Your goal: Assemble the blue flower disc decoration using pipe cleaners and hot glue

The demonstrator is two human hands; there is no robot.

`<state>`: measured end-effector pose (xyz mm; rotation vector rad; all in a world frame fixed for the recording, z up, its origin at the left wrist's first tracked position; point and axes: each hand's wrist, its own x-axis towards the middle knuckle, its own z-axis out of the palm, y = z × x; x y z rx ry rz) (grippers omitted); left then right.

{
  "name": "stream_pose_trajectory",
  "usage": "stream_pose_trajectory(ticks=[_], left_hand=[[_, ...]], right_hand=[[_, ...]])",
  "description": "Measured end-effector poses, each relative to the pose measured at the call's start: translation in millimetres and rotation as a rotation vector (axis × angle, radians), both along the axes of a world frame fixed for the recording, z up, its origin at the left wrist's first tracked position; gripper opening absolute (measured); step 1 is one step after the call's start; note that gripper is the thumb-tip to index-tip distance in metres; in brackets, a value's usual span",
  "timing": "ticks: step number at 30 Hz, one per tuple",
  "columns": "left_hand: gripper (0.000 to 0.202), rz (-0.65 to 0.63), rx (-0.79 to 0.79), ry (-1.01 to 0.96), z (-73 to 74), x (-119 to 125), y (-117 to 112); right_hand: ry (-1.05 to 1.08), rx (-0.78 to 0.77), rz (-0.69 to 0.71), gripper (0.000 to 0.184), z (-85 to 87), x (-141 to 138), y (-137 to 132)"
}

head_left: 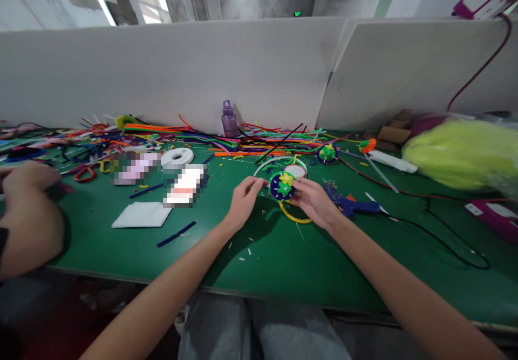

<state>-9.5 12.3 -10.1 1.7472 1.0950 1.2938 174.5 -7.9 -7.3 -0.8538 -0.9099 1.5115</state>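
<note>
A round dark blue disc (276,191) with yellow and green fuzzy flowers and small white marks is held up over the table. My right hand (313,201) grips its right edge between thumb and fingers. On the opposite side, the pinched thumb and forefinger of my left hand (245,201) meet the disc's left edge. Below and behind the disc lie a yellow fuzzy ring (297,219) and a pale hoop (269,161), both partly covered. A blue glue gun (352,206) rests just right of my right hand. A similar flowered disc (327,153) lies farther back.
Pipe cleaners (162,129) are heaped along the white partition (182,68), near a purple bottle (230,121). A white spool (177,158), folded white tissue (141,215) and red-handled scissors (84,174) lie left. Another person's arm (32,219) rests there. A yellow-green bag (457,155) is right.
</note>
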Motion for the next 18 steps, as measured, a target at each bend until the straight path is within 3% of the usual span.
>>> stream_pose_trajectory(ticks=[6,18], left_hand=[[0.027,-0.088,-0.034,0.027,-0.5,0.7,1.7],[0.032,-0.139,-0.073,-0.003,0.3,1.1,2.5]], right_hand=[[-0.011,-0.005,0.018,0.019,0.8,-0.5,-0.7],[-0.001,0.001,0.025,0.019,0.0,-0.3,0.2]])
